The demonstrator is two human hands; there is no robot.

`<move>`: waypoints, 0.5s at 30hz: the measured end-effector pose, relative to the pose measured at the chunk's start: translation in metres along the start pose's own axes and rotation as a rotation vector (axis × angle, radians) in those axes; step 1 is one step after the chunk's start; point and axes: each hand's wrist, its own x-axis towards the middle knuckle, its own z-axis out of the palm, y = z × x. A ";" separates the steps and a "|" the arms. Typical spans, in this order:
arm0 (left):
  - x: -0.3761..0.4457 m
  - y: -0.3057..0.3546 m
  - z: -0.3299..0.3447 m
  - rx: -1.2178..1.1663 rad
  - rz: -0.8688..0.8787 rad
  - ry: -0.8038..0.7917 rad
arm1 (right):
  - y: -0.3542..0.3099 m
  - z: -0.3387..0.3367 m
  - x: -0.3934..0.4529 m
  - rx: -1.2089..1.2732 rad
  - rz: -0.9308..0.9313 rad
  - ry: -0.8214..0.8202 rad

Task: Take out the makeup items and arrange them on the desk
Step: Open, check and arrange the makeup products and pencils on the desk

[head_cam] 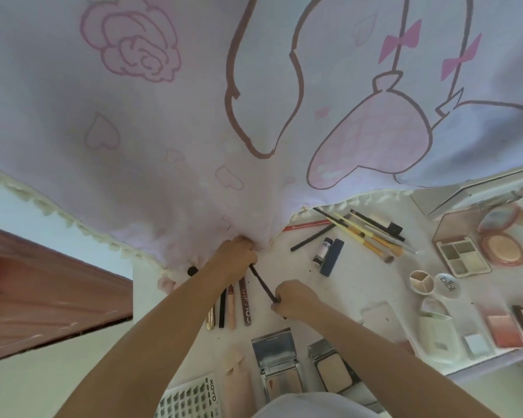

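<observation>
Left hand: fingers curled round upper end of thin black pencil, knuckles against pink printed cloth. Right hand: lower end of same pencil pinched, held over white desk. Lip tubes laid in row beneath. Brushes, blue tube, eyeshadow palette, powder compacts ranged beyond.

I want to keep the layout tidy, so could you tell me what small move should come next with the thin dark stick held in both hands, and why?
Probably lay the thin dark stick down beside the row of slim tubes below the left hand. Both the left hand and the right hand grip it above the desk, and similar slim items already lie side by side there.
</observation>
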 end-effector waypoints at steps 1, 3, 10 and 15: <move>0.003 -0.001 0.000 -0.007 0.007 -0.002 | -0.001 0.002 0.003 0.005 0.013 -0.006; 0.010 -0.003 0.002 -0.018 0.025 -0.007 | -0.002 0.007 0.010 0.031 0.029 -0.027; 0.014 -0.016 0.014 -0.023 0.046 -0.085 | -0.002 0.008 0.013 0.134 0.038 -0.082; 0.012 -0.017 0.018 0.013 0.089 -0.001 | 0.023 -0.025 0.011 0.087 0.039 0.216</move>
